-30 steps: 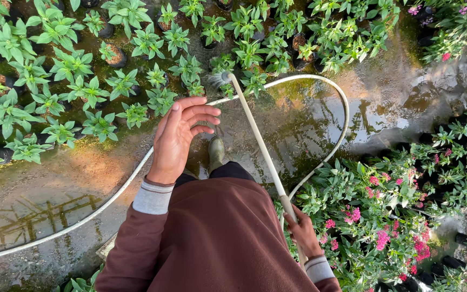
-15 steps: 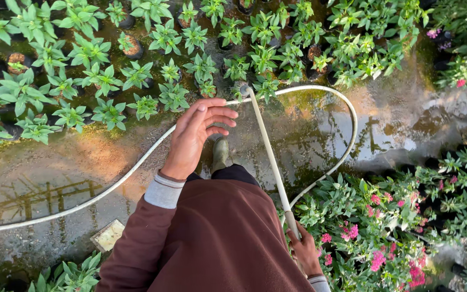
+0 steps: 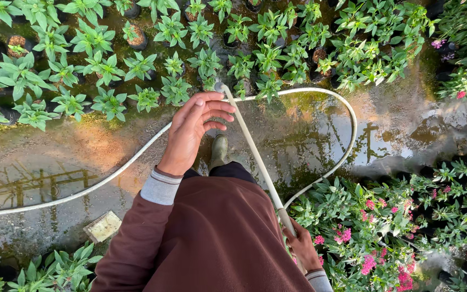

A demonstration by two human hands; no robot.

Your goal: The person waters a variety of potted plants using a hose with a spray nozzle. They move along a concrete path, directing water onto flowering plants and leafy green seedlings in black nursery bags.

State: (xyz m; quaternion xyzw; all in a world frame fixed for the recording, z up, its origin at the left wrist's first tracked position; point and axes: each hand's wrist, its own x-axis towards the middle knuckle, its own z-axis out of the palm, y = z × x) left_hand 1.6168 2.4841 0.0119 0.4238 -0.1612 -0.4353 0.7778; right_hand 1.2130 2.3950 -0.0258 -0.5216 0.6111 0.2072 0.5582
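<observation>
With your right hand [image 3: 305,247] clamped round the watering wand [image 3: 252,152] and left hand [image 3: 193,130] spread loosely beside its tip, you're mid-watering; next likely calls for aiming just beyond your fingers at the potted seedlings [image 3: 174,89].

The watering wand [image 3: 255,157] looks like pale, matt plastic tubing, smooth along its length. The hose [image 3: 136,157] is whitish, smooth and rubbery. The wet concrete floor [image 3: 55,162] shines glossy with mirror-like puddles, stained rusty orange. The sleeve [image 3: 136,238] is soft maroon knit cloth, its cuff grey and ribbed. The boot [image 3: 219,151] looks like dull green rubber.
</observation>
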